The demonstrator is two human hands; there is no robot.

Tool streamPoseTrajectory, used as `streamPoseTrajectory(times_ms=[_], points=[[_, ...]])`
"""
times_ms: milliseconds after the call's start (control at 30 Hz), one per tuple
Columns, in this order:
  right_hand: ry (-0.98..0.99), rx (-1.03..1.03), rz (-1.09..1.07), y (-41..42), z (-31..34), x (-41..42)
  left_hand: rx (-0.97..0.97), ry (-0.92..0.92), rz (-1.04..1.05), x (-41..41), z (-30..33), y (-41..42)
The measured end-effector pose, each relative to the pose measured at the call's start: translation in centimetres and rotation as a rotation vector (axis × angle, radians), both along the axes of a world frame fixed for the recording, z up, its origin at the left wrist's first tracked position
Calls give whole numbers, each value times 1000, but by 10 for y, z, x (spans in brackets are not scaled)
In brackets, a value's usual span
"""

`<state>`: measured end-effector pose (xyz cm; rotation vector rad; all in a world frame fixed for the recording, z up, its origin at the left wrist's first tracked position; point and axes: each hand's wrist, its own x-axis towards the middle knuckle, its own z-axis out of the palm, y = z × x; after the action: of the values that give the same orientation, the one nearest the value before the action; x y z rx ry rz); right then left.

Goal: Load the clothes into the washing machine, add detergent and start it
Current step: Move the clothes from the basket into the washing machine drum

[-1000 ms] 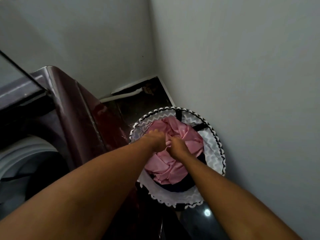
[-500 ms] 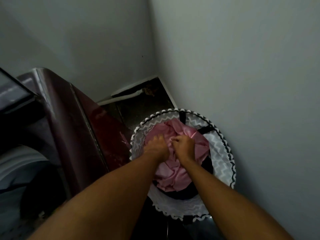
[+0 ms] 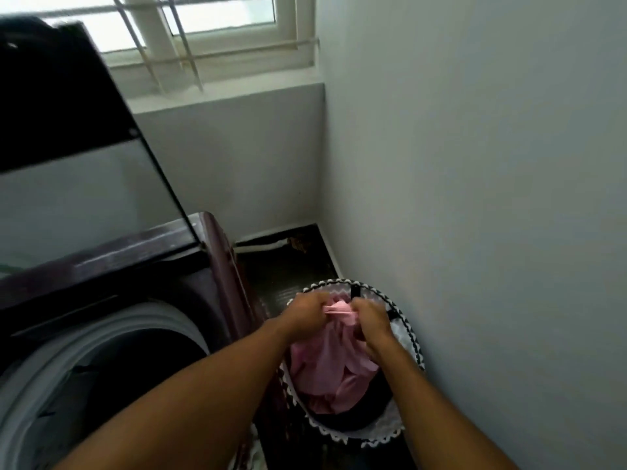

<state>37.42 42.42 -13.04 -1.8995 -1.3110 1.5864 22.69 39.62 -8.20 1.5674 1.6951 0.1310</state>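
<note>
Pink garment [image 3: 334, 364] bunched in both grips, left hand [image 3: 307, 312] and right hand [image 3: 371, 320], hanging lengthwise above the laundry basket [image 3: 412, 337], with the open washing machine drum [image 3: 101, 361] leftward, nearer the left hand.

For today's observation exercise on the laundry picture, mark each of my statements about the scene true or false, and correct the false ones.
1. Both hands grip the pink garment. True: left hand and right hand hold its top edge.
2. The laundry basket stands to the left of the washing machine. False: it stands to the right, by the wall.
3. The machine's lid is raised. True.
4. The pink garment lies inside the drum. False: it hangs over the basket.
</note>
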Motion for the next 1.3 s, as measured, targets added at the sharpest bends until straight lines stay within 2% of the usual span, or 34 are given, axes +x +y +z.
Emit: streamPoseTrajectory(times_ms=[33, 100, 167, 267, 333, 400, 533, 633, 733, 800, 867, 933, 1000, 1100, 1200, 1300], points=[[-162, 57, 161, -1, 8, -1, 56, -24, 23, -4, 10, -2], [-304, 197, 252, -11, 26, -5, 156, -90, 92, -11, 35, -9], [-348, 239, 331, -21, 44, -6, 241, -194, 231, -16, 61, -15], [-411, 139, 709, -42, 69, -14, 389, -347, 411, -25, 108, -25], [-369, 185, 846, -52, 81, -23, 471, -406, 462, -32, 137, -31], [-324, 139, 819, -61, 95, -37, 536, -399, 483, -44, 161, -42], [-365, 240, 702, -58, 116, -64, 610, -281, 551, -77, 189, -69], [-341, 90, 630, -54, 147, -87, 566, -216, 622, -110, 189, -90], [-83, 51, 533, -64, 212, -117, 463, -173, 671, -140, 179, -114], [193, 41, 469, -74, 259, -134, 380, -226, 701, -155, 171, -128], [451, -11, 426, -79, 282, -159, 325, -295, 762, -172, 164, -144], [581, -74, 442, -86, 292, -189, 312, -325, 860, -193, 155, -160], [557, -102, 516, -97, 294, -224, 303, -371, 964, -215, 148, -177], [312, -17, 610, -126, 281, -273, 267, -320, 1026, -245, 142, -210], [144, 149, 686, -148, 244, -305, 227, -161, 970, -265, 135, -244], [38, 198, 821, -166, 194, -319, 177, -143, 853, -273, 128, -271]])
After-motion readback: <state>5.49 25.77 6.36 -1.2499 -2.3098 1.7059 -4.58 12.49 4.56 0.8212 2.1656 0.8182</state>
